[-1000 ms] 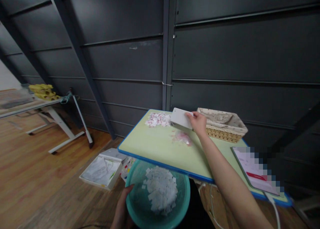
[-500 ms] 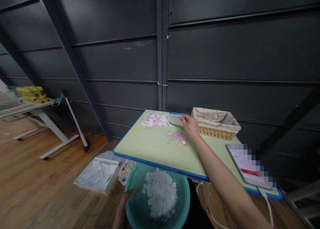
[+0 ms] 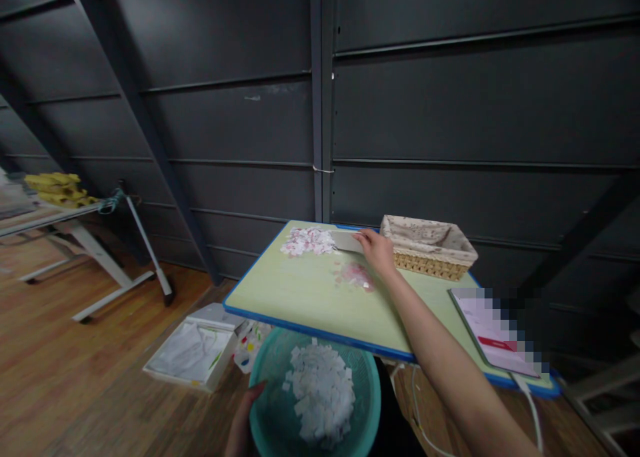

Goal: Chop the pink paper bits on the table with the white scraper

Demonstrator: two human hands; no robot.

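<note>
My right hand (image 3: 376,247) is closed on a flat, pale rectangular card (image 3: 347,241), held low over the yellow-green tabletop (image 3: 300,290). The card's far end meets a heap of small white and reddish paper-like pieces (image 3: 307,240). Nearer to me lies a pinkish patch (image 3: 356,275) with a few small white bits by it. Below the table edge, my left hand (image 3: 249,407) grips the left rim of a green plastic basket (image 3: 373,384). Inside the basket is a pile of small white square pieces (image 3: 323,390). Most of the left fingers are hidden behind its wall.
A cloth-lined woven basket (image 3: 433,260) stands at the table's back right. A tablet-like device (image 3: 493,337), partly pixelated, lies at the right with a white cable (image 3: 531,404). On the floor, an open white box (image 3: 193,354) sits left. A dark panelled wall (image 3: 240,124) rises behind.
The card in my right hand has tilted and shifted slightly left against the heap. My left hand and the green basket stay nearly in place.
</note>
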